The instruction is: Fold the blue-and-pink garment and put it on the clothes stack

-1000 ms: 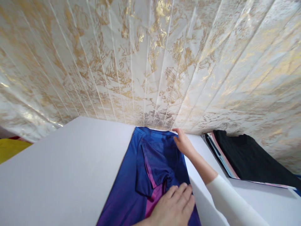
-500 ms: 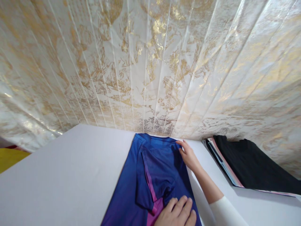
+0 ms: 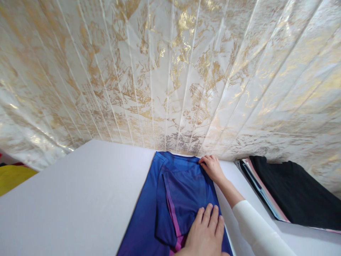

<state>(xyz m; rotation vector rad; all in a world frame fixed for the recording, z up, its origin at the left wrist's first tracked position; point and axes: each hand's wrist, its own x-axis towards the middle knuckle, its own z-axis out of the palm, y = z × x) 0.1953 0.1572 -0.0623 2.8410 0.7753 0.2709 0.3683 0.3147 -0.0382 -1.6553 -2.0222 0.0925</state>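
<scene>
A blue garment with a purple-pink stripe (image 3: 176,192) lies folded lengthwise on the white table (image 3: 80,192), its far end against the wall covering. My left hand (image 3: 206,231) lies flat on its near part, fingers stretched out and together, pressing the cloth. My right hand (image 3: 211,167), in a white sleeve, rests on the garment's far right edge with the fingers curled onto the cloth; whether they pinch the edge I cannot make out.
A stack of folded clothes with a black garment on top (image 3: 287,192) lies at the right. A white and gold pleated covering (image 3: 170,71) hangs behind the table. Something yellow (image 3: 13,176) shows past the table's left edge.
My left hand has slid up the garment and flattened the bunched sleeve fold. My right hand has shifted slightly along the far right edge, and its fingers have curled.
</scene>
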